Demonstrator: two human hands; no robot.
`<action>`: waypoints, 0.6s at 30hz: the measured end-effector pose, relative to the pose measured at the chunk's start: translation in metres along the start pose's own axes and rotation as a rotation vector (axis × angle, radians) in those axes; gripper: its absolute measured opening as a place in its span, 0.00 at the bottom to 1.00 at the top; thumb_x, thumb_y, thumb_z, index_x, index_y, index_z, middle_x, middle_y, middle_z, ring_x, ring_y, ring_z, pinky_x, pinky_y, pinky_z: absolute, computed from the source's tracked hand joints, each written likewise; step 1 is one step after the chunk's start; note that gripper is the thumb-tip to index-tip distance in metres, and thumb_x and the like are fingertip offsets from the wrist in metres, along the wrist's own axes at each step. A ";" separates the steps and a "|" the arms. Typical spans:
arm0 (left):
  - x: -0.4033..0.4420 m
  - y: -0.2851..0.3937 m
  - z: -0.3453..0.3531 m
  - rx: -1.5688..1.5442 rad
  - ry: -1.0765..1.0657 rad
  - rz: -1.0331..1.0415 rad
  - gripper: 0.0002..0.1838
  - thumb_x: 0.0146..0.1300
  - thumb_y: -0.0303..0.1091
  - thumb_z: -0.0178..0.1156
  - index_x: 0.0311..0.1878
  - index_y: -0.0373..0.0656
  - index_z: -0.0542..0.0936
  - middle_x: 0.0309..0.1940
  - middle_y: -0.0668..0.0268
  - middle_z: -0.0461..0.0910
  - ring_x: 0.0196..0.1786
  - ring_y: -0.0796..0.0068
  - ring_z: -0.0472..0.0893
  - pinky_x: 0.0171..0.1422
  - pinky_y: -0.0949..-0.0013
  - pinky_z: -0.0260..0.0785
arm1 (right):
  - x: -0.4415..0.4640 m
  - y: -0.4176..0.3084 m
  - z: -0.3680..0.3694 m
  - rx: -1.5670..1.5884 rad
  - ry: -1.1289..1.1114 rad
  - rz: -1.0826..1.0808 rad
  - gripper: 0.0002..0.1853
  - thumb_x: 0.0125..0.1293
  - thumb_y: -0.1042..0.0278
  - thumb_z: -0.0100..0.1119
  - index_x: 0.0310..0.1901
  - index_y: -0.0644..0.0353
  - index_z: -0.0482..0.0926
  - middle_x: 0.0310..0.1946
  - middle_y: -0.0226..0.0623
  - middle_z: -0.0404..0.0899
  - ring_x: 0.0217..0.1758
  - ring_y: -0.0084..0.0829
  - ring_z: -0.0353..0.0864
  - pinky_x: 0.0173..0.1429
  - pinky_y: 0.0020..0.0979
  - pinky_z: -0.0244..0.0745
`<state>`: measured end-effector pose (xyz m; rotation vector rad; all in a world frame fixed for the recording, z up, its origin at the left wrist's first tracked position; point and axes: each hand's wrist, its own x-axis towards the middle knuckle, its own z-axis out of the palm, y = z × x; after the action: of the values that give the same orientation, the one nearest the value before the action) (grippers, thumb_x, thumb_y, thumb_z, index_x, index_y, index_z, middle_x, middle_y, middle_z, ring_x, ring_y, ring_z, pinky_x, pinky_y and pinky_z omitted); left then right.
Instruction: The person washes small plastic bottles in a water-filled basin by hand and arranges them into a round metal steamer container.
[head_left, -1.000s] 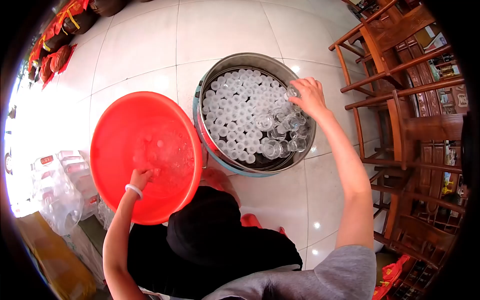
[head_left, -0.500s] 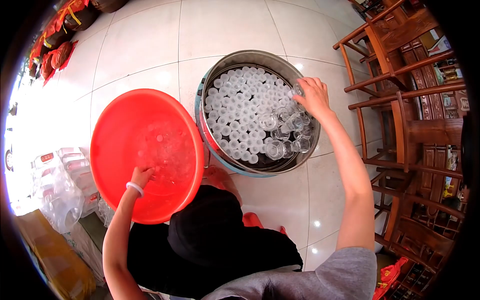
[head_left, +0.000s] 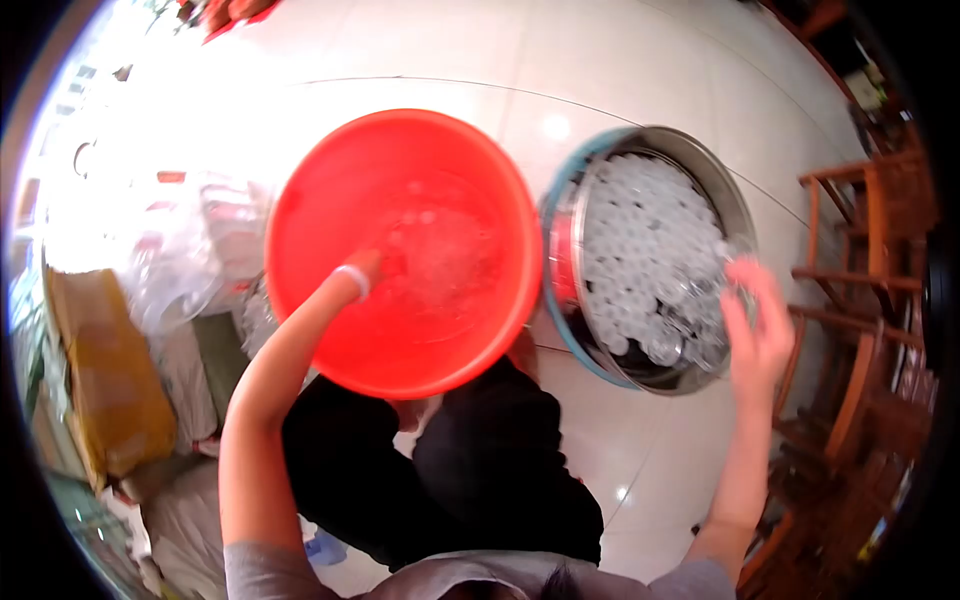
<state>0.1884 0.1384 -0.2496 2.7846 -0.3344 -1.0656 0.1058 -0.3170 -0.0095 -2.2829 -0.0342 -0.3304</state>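
My left hand (head_left: 370,266), with a white band at the wrist, reaches into the red plastic basin (head_left: 330,350). Its fingers are blurred against the red, so their hold cannot be made out. Small clear pieces and water-like glints (head_left: 445,245) show in the basin. At the right rim of a round metal container (head_left: 745,205), my right hand (head_left: 762,315) has thumb and fingers apart. A small clear glass (head_left: 738,248) is just beyond its fingertips. Many small frosted-looking cups (head_left: 640,240) stand packed inside, with clear glasses (head_left: 665,345) lying on top at the near right.
Wooden chairs (head_left: 865,270) line the right side. On the left are plastic-wrapped packs (head_left: 185,250) and a brown taped box (head_left: 105,370). Pale floor tiles (head_left: 590,60) extend beyond both vessels. My knees (head_left: 490,450) are close to the basin.
The view has swung left, so both vessels appear farther right. My right hand has drawn back from the glass at the rim, its fingers now apart. My left hand stays in the basin.
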 end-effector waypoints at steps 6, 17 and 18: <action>0.062 -0.005 0.034 0.235 -0.165 -0.049 0.20 0.55 0.42 0.57 0.47 0.39 0.74 0.39 0.51 0.78 0.42 0.57 0.78 0.46 0.63 0.71 | -0.023 -0.062 0.111 0.395 -0.268 -0.242 0.09 0.48 0.79 0.63 0.34 0.66 0.77 0.32 0.40 0.77 0.34 0.34 0.78 0.37 0.28 0.74; 0.085 0.013 0.069 0.027 -0.243 -0.023 0.18 0.57 0.42 0.54 0.45 0.40 0.74 0.38 0.54 0.78 0.41 0.61 0.78 0.46 0.65 0.71 | -0.036 -0.052 0.203 0.677 -0.455 -0.062 0.04 0.54 0.75 0.58 0.31 0.66 0.76 0.32 0.39 0.76 0.35 0.35 0.77 0.40 0.30 0.73; 0.086 0.015 0.067 0.001 -0.246 -0.020 0.17 0.57 0.42 0.54 0.45 0.40 0.74 0.38 0.54 0.78 0.41 0.62 0.78 0.46 0.66 0.71 | -0.036 -0.050 0.204 0.677 -0.474 -0.050 0.04 0.54 0.76 0.58 0.31 0.66 0.75 0.32 0.39 0.76 0.35 0.36 0.77 0.39 0.30 0.73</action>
<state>0.2028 0.0982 -0.3508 2.6645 -0.3338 -1.4170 0.1102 -0.1299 -0.1117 -1.6387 -0.3857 0.1875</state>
